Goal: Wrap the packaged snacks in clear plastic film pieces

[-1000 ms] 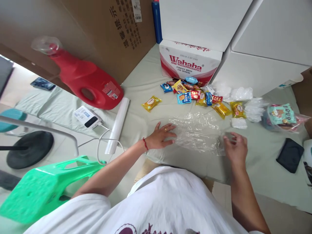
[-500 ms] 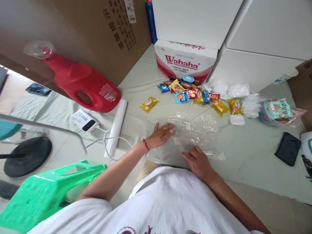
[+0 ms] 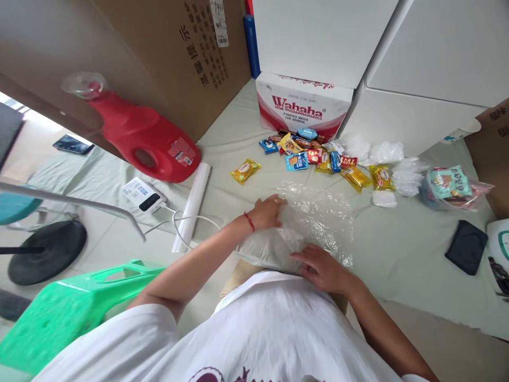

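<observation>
A clear plastic bag [image 3: 328, 220], thin and crinkled, lies flat on the pale green cloth in front of me. My left hand [image 3: 268, 212], with a red string bracelet at the wrist, has its fingers curled closed at the bag's upper left edge. At the lower left edge my right hand [image 3: 324, 268] has thumb and fingers closed on the film. Between the two hands the edge looks slightly raised and wrinkled. A yellow snack packet [image 3: 245, 171] lies alone beyond my left hand. Farther off is a pile of small wrapped snacks [image 3: 314, 154].
Folded clear bags [image 3: 407, 176] lie right of the snacks, beside a filled snack bag [image 3: 453, 185] and a black flat object [image 3: 466, 246]. A Wahaha carton [image 3: 302, 106] stands behind. Leftward are a red jug [image 3: 147, 140], a white roll [image 3: 193, 207], a cable and a green stool [image 3: 71, 313].
My left hand has curled its fingers and moved slightly up at the bag's edge. My right hand has shifted slightly down, and the bag has been pulled and turned a little. The view has tilted slightly.
</observation>
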Demonstrator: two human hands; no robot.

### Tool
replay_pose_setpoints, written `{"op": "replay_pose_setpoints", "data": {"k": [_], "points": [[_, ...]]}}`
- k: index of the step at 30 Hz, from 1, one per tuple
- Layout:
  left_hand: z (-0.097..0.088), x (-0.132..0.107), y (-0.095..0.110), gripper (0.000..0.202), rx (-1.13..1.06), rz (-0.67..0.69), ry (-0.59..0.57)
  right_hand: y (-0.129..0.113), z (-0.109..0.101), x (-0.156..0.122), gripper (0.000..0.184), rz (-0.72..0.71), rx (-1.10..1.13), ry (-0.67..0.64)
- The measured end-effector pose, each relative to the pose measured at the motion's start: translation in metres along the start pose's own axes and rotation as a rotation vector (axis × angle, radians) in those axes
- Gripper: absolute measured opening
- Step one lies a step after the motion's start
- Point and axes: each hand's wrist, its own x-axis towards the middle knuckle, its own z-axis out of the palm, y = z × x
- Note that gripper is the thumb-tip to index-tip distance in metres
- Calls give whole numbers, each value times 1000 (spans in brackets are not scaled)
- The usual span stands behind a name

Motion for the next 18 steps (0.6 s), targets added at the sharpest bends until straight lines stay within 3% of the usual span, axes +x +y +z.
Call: {"op": "replay_pose_setpoints", "data": {"k": [3, 5, 7, 11, 14, 16, 18], "points": [[3, -14, -5, 21, 34, 37, -70, 9, -24, -10, 33, 212, 226, 156], [7, -20, -7, 23, 37, 55, -77, 15, -35, -4, 32, 312, 165, 331], [10, -24, -9, 23, 30, 66, -72, 17, -37, 14, 30, 290, -36, 389], [11, -26, -17, 21, 21, 102, -63, 4, -4, 59, 33, 124, -410, 245], [5, -31, -23, 20, -5, 83, -14, -5, 33, 79, 48, 67, -486, 130], [1, -37, -17, 19, -6, -40, 141, -6, 51, 84, 56, 60, -479, 101], [2, -43, 0, 17, 5, -230, 404, -2, 61, 86, 59, 60, -462, 112]]}}
